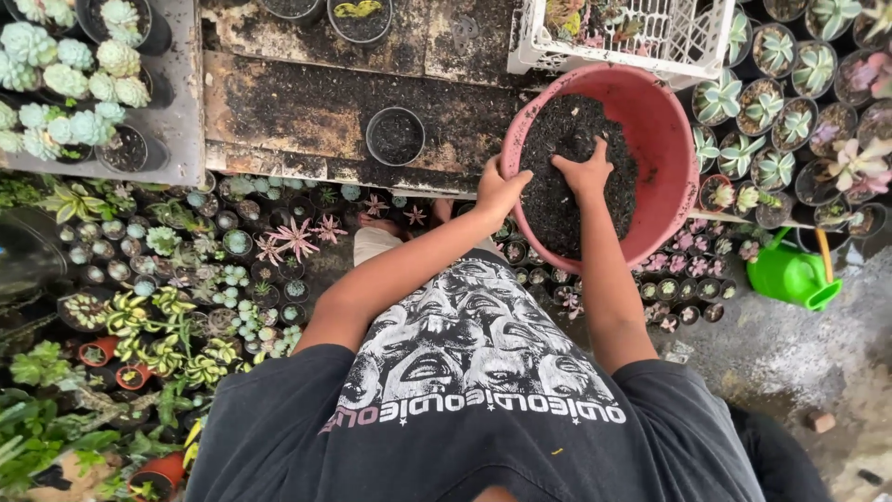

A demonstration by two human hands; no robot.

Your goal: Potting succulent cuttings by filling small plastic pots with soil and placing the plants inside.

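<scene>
at the edge of the dirty workbench [307, 112] sits a big pink basin [664, 139], tilted toward the person and part-full of dark potting soil [557, 167]. left hand [500, 191] grips the near rim, fingers curled over it. right hand [583, 172] is down in the soil, fingers spread and dug in, holding nothing solid that i can see. basin overhangs the bench edge, so judgement: if the left grip slips or the right hand pushes hard, it could tip and dump soil on the small potted succulents [678, 279] just below. a small black pot [396, 136] filled with soil stands on the bench, well left of the basin. white plastic crate [641, 37] touches or sits just behind the basin's far rim; a shove could knock it. green watering can [793, 272] on the ground to the right, apart.
</scene>
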